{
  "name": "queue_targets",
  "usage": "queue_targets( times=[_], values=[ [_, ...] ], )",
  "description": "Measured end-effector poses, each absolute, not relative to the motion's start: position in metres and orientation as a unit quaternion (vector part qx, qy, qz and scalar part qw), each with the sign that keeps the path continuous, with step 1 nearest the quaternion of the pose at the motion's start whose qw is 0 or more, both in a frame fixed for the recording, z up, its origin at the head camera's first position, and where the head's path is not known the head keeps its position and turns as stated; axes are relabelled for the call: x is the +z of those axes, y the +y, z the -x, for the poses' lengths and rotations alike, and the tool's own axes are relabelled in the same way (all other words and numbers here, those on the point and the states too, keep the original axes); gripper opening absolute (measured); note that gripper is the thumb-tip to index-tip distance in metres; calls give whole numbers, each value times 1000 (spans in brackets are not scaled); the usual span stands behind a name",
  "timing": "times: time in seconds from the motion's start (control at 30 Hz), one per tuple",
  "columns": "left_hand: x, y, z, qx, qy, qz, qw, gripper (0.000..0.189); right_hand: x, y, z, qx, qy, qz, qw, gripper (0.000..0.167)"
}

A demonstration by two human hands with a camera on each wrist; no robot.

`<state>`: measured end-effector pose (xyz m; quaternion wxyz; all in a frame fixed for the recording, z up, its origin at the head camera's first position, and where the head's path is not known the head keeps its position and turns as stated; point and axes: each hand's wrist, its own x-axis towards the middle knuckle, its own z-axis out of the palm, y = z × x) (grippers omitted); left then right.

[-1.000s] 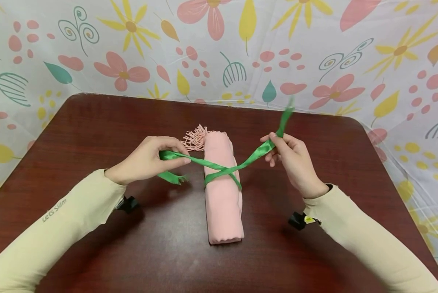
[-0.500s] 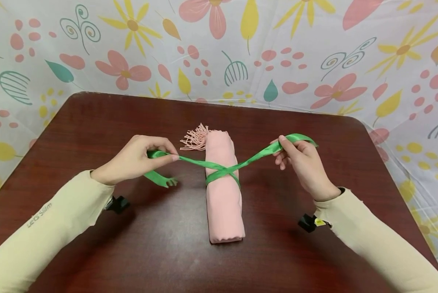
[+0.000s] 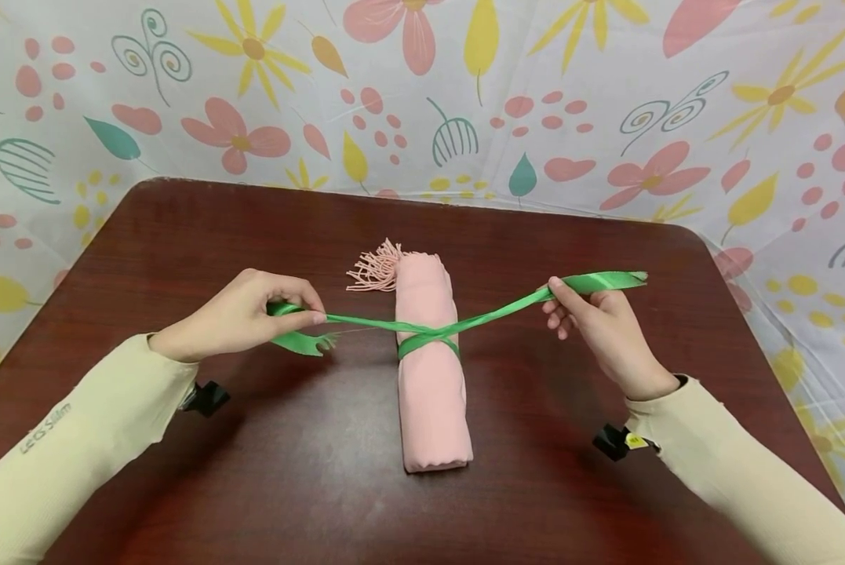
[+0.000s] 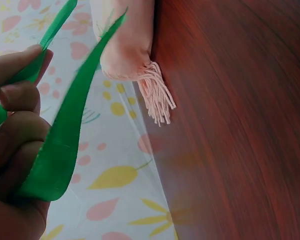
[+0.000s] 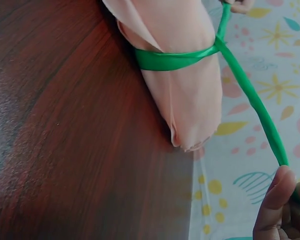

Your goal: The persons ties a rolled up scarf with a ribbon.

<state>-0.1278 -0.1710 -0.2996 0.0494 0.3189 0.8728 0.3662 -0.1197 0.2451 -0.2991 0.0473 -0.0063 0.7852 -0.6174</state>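
Observation:
A rolled pink scarf [image 3: 432, 408] lies lengthwise on the table, its fringe [image 3: 376, 267] spread at the far left end. Round its middle runs a green ribbon [image 3: 493, 315], whose two ends cross on top of the roll. To the left, my left hand [image 3: 253, 314] pinches one end between thumb and fingers, and a frayed tail hangs below it. On the other side my right hand [image 3: 599, 329] pinches the second end, its tail lying out over the fingers. Both lengths are stretched nearly straight. In the right wrist view the ribbon band [image 5: 175, 61] lies snug round the scarf [image 5: 190, 105].
The dark brown wooden table [image 3: 309, 486] has rounded far corners. Behind it hangs a white cloth [image 3: 408, 118] printed with flowers and leaves. A small black camera mount sits under each wrist.
Both hands have moved outward, apart from each other, and slightly down. The ribbon has been drawn straighter and its crossing is tighter. The right tail has swung from upright to pointing right.

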Motion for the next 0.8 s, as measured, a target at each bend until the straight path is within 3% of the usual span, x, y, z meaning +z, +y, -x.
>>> queue_targets(
  times=[0.33,0.8],
  values=[
    [-298,-186,127,352,885,-303,27,5,-303,256,118,-608,793,13,34,25],
    [-304,-191,129,333,890,-309,48,4,-313,271,115,-582,812,8,44,25]
  ],
)
